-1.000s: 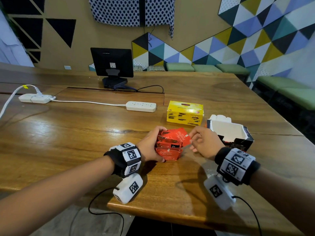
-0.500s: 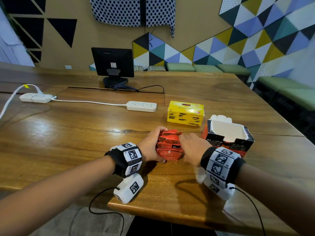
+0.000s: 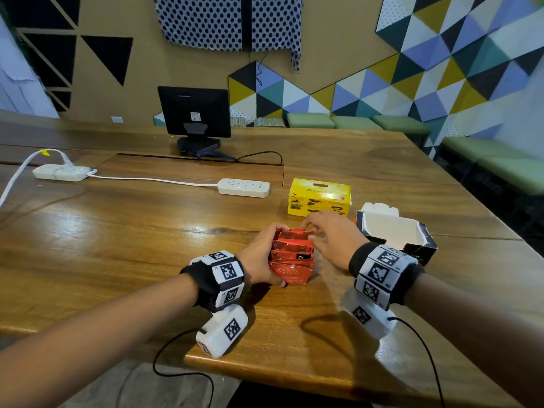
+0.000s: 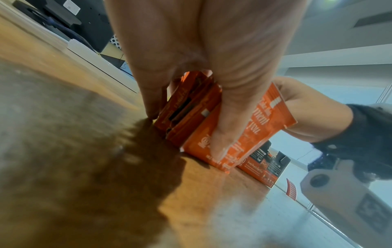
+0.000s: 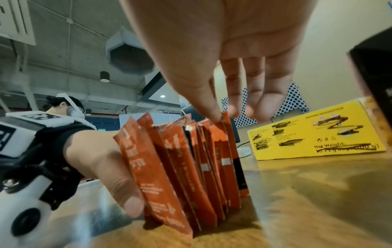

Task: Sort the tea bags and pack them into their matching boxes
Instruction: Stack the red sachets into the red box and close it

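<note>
Gathering a stack of red tea bags (image 3: 291, 257) on a wooden table (image 3: 117, 245), a person works with both bare hands. The sachets stand on edge, pressed together like files. The left hand (image 3: 260, 257) clamps the stack from its left side, thumb on the nearest sachet and fingers curled round the far end. The right hand (image 3: 332, 238) reaches over the stack from the right, its thumb and fingertips touching the top edges of the farthest sachets; whether it pinches one or only presses them level cannot be told.

Just to the right of the stack sits an open black box (image 3: 396, 234), its white inside bare. Beyond the stack stands a closed yellow box (image 3: 319, 200).

The step in hand looks like squaring up the red sachets. Next, the bundle probably needs lifting as one tight block and lowering into the open box without fanning out.
</note>
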Demonstrator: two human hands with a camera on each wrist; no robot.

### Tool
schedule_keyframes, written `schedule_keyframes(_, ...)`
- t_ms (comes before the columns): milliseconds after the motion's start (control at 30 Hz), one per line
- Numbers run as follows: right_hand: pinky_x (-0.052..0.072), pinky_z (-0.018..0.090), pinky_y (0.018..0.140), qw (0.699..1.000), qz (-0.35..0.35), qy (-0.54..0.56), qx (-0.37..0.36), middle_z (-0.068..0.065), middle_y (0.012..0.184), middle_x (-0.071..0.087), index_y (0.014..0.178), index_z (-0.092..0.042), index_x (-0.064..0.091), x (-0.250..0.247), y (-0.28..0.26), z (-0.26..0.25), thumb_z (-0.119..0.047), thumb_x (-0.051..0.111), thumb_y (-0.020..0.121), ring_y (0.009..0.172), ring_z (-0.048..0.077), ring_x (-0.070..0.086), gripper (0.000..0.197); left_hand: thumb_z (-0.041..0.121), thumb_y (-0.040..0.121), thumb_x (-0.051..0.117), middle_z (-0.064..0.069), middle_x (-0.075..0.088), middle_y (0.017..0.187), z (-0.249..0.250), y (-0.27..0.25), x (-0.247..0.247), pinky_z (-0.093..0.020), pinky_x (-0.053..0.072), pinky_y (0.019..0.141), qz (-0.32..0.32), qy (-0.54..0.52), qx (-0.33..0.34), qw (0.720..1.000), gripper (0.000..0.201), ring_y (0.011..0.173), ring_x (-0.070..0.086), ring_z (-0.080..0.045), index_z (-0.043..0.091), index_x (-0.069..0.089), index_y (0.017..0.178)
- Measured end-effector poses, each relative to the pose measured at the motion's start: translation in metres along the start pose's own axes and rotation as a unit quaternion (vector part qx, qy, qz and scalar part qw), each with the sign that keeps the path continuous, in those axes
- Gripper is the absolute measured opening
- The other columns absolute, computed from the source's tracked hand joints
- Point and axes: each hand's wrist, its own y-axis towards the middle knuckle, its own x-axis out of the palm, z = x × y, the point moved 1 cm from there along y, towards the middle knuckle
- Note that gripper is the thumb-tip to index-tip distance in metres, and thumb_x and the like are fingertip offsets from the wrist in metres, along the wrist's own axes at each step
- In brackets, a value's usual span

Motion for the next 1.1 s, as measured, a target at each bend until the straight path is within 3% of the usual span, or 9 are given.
schedule_keyframes(133, 0.038, 0.022, 0.078, 1.000, 0.006, 0.013, 0.016, 0.002, 0.099, 0.060, 0.101, -0.016, 0.067, -0.001, 0.007, 0.005, -0.018, 0.058, 0.088, 0.085, 0.010, 0.047, 0.016, 0.008, 0.054, 0.085, -0.004, 0.041, 0.132, 0.000, 0.001, 0.000, -0.043, 0.042, 0.104, -0.003, -0.004, -0.003, 1.000, 0.101, 0.121, 0.046, -0.019, 0.026, 0.022, 0.131)
schedule_keyframes(200, 0.037, 0.022, 0.074, 0.998, 0.028, 0.044, 0.044, 0.000, 0.088, 0.057, 0.094, -0.016, 0.070, -0.001, 0.008, 0.008, -0.018, 0.062, 0.085, 0.081, 0.010, 0.047, 0.012, 0.009, 0.054, 0.085, -0.003, 0.041, 0.131, -0.001, 0.000, 0.000, -0.043, 0.042, 0.104, -0.004, -0.007, -0.007, 1.000, 0.102, 0.121, 0.046, -0.019, 0.028, 0.021, 0.131)
schedule_keyframes(300, 0.043, 0.017, 0.059, 0.980, 0.029, 0.159, 0.120, -0.006, 0.065, 0.055, 0.082, -0.019, 0.068, 0.002, 0.005, 0.018, -0.016, 0.063, 0.086, 0.057, 0.004, 0.049, 0.007, 0.009, 0.054, 0.085, -0.003, 0.042, 0.131, -0.005, 0.000, 0.000, -0.044, 0.042, 0.104, -0.004, -0.012, -0.014, 1.000, 0.102, 0.120, 0.046, -0.020, 0.030, 0.021, 0.130)
schedule_keyframes(433, 0.052, 0.023, 0.049, 0.954, -0.042, 0.219, 0.202, 0.002, 0.074, 0.064, 0.083, -0.016, 0.060, 0.006, -0.008, 0.029, -0.015, 0.058, 0.089, 0.046, 0.010, 0.055, 0.006, 0.009, 0.055, 0.085, -0.004, 0.042, 0.132, -0.002, 0.001, 0.000, -0.045, 0.043, 0.103, -0.008, -0.011, -0.016, 1.000, 0.102, 0.120, 0.047, -0.021, 0.033, 0.020, 0.130)
schedule_keyframes(533, 0.046, 0.015, 0.045, 0.969, -0.123, 0.122, 0.178, 0.001, 0.084, 0.064, 0.089, -0.013, 0.059, 0.012, -0.011, 0.020, -0.011, 0.051, 0.092, 0.055, 0.008, 0.054, 0.009, 0.009, 0.055, 0.084, -0.003, 0.041, 0.131, -0.001, 0.002, 0.000, -0.045, 0.043, 0.103, -0.011, -0.015, -0.014, 1.000, 0.102, 0.120, 0.047, -0.020, 0.036, 0.020, 0.129)
schedule_keyframes(733, 0.049, 0.034, 0.088, 0.985, -0.156, 0.009, 0.076, 0.012, 0.115, 0.064, 0.115, -0.010, 0.057, 0.020, -0.010, -0.001, -0.007, 0.038, 0.093, 0.103, 0.028, 0.060, 0.030, 0.012, 0.051, 0.086, -0.002, 0.039, 0.130, -0.003, 0.003, 0.002, -0.047, 0.043, 0.103, -0.006, -0.014, -0.010, 1.000, 0.105, 0.120, 0.046, -0.021, 0.038, 0.020, 0.128)
schedule_keyframes(900, 0.040, 0.023, 0.066, 0.996, -0.010, 0.064, 0.054, -0.005, 0.085, 0.057, 0.105, -0.016, 0.054, -0.003, -0.004, -0.003, -0.010, 0.040, 0.093, 0.070, 0.008, 0.051, 0.020, 0.011, 0.052, 0.086, -0.004, 0.038, 0.132, -0.004, 0.003, 0.001, -0.046, 0.041, 0.105, 0.000, -0.010, -0.008, 1.000, 0.104, 0.122, 0.044, -0.021, 0.031, 0.021, 0.131)
schedule_keyframes(967, 0.035, 0.018, 0.060, 0.996, -0.003, 0.092, 0.015, -0.009, 0.080, 0.053, 0.099, -0.017, 0.062, -0.007, 0.000, -0.011, -0.014, 0.048, 0.091, 0.068, 0.003, 0.045, 0.016, 0.010, 0.052, 0.086, -0.005, 0.038, 0.132, -0.003, 0.003, 0.001, -0.047, 0.041, 0.104, 0.002, -0.004, -0.011, 1.000, 0.103, 0.122, 0.044, -0.022, 0.028, 0.022, 0.131)
schedule_keyframes(1100, 0.041, 0.024, 0.076, 0.998, -0.052, 0.043, -0.018, -0.001, 0.093, 0.055, 0.101, -0.022, 0.068, 0.002, 0.008, -0.024, -0.029, 0.063, 0.084, 0.086, 0.012, 0.048, 0.019, 0.012, 0.053, 0.086, -0.006, 0.039, 0.133, -0.002, 0.002, 0.001, -0.047, 0.041, 0.104, -0.001, 0.009, -0.013, 1.000, 0.104, 0.123, 0.043, -0.022, 0.025, 0.021, 0.133)
